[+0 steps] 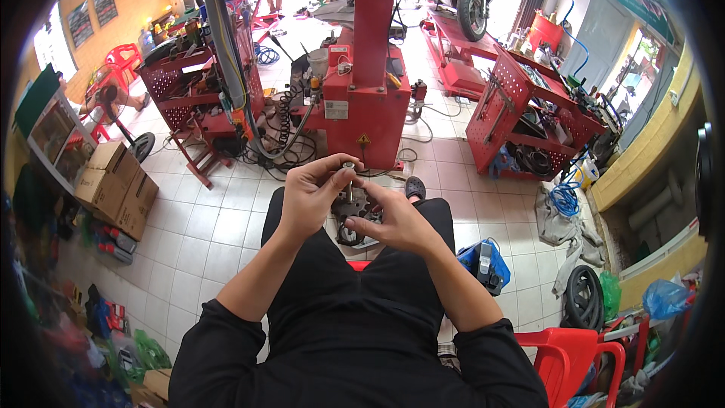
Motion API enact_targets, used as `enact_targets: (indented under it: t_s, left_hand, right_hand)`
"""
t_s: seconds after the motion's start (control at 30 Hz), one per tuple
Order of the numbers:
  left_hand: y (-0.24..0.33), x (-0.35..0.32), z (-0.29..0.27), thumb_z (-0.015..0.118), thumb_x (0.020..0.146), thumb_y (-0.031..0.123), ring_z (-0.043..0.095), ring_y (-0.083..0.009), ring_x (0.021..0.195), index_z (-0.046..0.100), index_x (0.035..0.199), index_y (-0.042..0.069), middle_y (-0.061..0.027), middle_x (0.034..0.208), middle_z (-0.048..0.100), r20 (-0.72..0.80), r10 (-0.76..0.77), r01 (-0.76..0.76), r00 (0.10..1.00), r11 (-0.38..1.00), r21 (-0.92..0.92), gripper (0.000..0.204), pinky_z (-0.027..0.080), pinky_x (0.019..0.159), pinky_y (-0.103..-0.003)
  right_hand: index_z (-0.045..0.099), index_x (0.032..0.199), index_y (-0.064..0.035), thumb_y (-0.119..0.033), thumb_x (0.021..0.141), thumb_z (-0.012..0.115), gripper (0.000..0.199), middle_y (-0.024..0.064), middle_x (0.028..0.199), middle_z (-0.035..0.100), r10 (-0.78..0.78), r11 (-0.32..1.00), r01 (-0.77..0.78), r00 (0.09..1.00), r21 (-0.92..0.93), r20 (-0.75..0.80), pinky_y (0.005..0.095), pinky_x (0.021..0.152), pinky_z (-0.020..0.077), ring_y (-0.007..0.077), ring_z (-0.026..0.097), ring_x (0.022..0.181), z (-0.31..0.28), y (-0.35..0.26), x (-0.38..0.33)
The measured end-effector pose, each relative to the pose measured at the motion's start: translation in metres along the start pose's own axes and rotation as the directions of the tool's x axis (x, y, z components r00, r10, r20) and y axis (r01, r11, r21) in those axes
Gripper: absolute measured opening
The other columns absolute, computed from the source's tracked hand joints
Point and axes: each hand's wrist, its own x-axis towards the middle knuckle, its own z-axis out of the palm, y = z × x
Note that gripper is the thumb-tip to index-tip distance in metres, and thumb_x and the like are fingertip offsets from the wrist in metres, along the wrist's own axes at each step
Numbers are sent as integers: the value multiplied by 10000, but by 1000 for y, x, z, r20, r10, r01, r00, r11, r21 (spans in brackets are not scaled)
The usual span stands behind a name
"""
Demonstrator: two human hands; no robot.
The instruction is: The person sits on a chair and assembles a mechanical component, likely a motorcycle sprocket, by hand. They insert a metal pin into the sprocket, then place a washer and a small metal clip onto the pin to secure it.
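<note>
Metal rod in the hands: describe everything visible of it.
The metal rod is slim, straight, silvery and shiny, and stands roughly upright above the person's lap. The thumb and fingers of the left hand pinch its upper end, partly hiding it. The right hand reaches in close beside it; whether it touches is unclear. A dark mechanical part shows around its lower end; whether the two are joined cannot be told.

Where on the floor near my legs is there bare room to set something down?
Bare tiles show between the cardboard boxes and your left leg; more lie between your right leg and the grey cloth, beyond the blue container. Crowded: between your legs (left hand, right hand, dark metal part) and lower left, around the green bags.
</note>
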Motion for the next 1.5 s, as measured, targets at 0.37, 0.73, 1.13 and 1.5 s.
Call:
enact_targets:
  t_s: [0.37,0.73,1.13,1.5]
  left_hand:
    - [-3,2,-3,612,922,128,653,-125,813,641,1036,-54,-79,954,670,-7,0,0,1000,1000,4,217,508,685,-231]
    - [-1,1,-3,624,909,89,604,-51,787,661,1045,-35,-33,908,676,6,-20,19,1000,999,40,187,486,697,-193]
    - [2,1,-4,615,915,96,645,-95,814,655,1045,-38,-53,931,676,-16,-27,27,1000,1000,0,192,502,691,-214]
    - [-2,1,-3,638,900,90,589,-36,751,665,1043,-34,-25,870,678,-10,-60,60,998,998,16,192,471,655,-188]
  right_hand:
    - [547,1237,-35,-298,807,707,529,155,962,668,80,992,-102,963,-73,-257,353,770,497,243,650,870,-29,27,3]
    - [519,1274,-30,-421,764,734,677,174,1004,653,-88,991,79,993,-106,-83,375,814,489,278,644,899,-1,2,0]
    - [513,1266,-15,-279,869,653,497,140,965,663,71,995,-55,974,79,-217,325,785,495,210,642,859,-23,29,6]
    - [551,1235,-29,-331,781,736,576,161,955,661,-135,990,129,985,-64,-109,351,803,491,260,646,869,-5,-2,-1]
